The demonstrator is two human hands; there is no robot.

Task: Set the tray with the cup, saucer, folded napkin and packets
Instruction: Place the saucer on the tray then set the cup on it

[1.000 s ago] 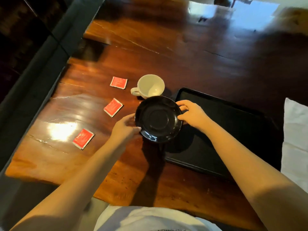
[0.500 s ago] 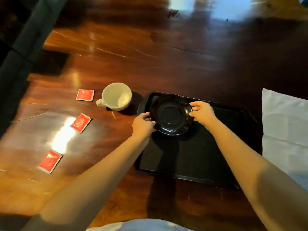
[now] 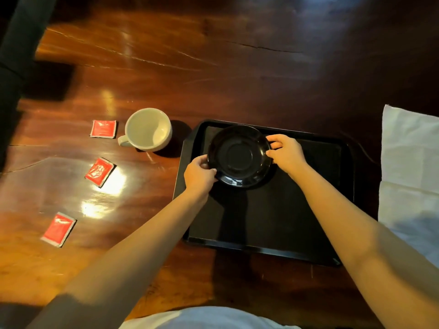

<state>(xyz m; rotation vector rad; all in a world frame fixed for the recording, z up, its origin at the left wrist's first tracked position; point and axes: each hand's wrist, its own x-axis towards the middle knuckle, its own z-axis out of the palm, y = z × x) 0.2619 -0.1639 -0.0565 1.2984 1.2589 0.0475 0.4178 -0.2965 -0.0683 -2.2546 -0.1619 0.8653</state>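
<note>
Moved: since a second ago the glossy black round saucer has gone from over the bare wood to over the far-left part of the black rectangular plastic tray.
Left hand: fingers curled onto the saucer's near-left rim, pinching it.
Right hand: fingers closed on the saucer's right rim.
Saucer: empty; whether it rests on the tray or is held just above cannot be told.
Tray: nothing in it but the saucer.
Nearest red square packet: on the dark polished wooden table, left; white print too blurred to read.
Middle red packet: tilted, marking unreadable.
White folded napkin: on the table, right of the tray.
White ceramic cup: upright, empty, just left of the tray.
Farthest red packet: just beside the cup's left.
</note>
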